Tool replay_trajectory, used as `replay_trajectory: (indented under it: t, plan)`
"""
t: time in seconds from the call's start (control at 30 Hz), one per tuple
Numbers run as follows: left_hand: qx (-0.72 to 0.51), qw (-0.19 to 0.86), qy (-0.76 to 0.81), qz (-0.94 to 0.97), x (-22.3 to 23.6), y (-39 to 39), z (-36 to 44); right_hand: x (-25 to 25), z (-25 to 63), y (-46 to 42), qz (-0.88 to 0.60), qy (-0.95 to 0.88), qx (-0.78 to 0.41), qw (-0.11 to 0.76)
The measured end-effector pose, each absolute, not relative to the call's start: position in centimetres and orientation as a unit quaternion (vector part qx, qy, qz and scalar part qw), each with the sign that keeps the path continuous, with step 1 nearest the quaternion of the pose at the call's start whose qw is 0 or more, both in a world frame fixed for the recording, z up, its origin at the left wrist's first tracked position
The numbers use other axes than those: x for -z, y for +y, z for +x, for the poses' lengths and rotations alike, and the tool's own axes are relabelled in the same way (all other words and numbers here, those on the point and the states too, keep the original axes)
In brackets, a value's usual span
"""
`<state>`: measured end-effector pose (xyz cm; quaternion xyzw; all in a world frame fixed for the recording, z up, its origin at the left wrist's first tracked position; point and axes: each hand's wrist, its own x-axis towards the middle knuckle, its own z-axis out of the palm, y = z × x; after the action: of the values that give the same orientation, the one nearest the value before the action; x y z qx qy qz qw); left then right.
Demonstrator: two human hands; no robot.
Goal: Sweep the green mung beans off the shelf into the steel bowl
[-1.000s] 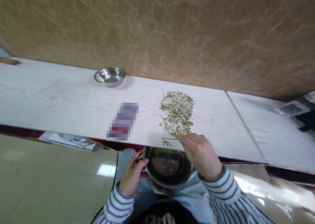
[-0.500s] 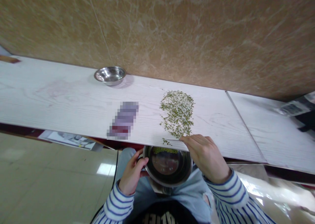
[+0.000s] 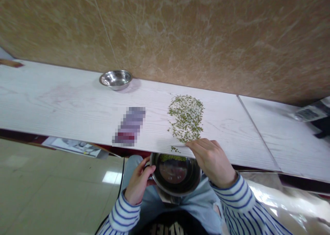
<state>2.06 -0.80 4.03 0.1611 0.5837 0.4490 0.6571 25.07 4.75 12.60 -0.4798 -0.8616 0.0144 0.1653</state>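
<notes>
1. Gripping the left rim of a metal pan, my left hand has its thumb over the edge.
2. My right hand pinches a thin, pale tool near the front edge of the white counter.
3. Green grains lie scattered beyond that hand, a small cluster beside the tool.
4. More grains sit inside the pan, just below the counter edge.

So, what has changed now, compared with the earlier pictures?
Since half a second ago, the right hand and the thin tool it holds have shifted slightly left, back near their place one second ago. Nothing was visibly let go or newly grasped. The left hand stays on the large bowl; the scattered green grains and small metal bowl look unmoved.
</notes>
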Motion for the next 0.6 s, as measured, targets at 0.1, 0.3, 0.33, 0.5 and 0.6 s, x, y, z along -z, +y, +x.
replay_trajectory:
  t: [0.1, 0.3, 0.33, 0.5, 0.6]
  plan:
    - [-0.447, 0.659, 0.581, 0.167, -3.95, -0.82, 2.1, -12.79, 25.48, 4.4, -0.483, -0.861, -0.016, 0.161]
    - [-0.448, 0.656, 0.585, 0.163, -4.23, -0.79, 2.19, -12.93, 25.92, 4.02, -0.486, -0.861, -0.02, 0.152]
    - [-0.448, 0.656, 0.585, 0.163, -4.3, -0.77, 2.2, -12.88, 25.97, 4.0, -0.485, -0.861, -0.021, 0.152]
    - [-0.445, 0.652, 0.591, 0.168, -4.39, -0.79, 2.16, -12.65, 26.02, 3.95, -0.486, -0.859, -0.023, 0.157]
    - [-0.448, 0.653, 0.586, 0.17, -4.22, -0.87, 2.09, -12.59, 25.9, 3.93, -0.488, -0.859, -0.027, 0.154]
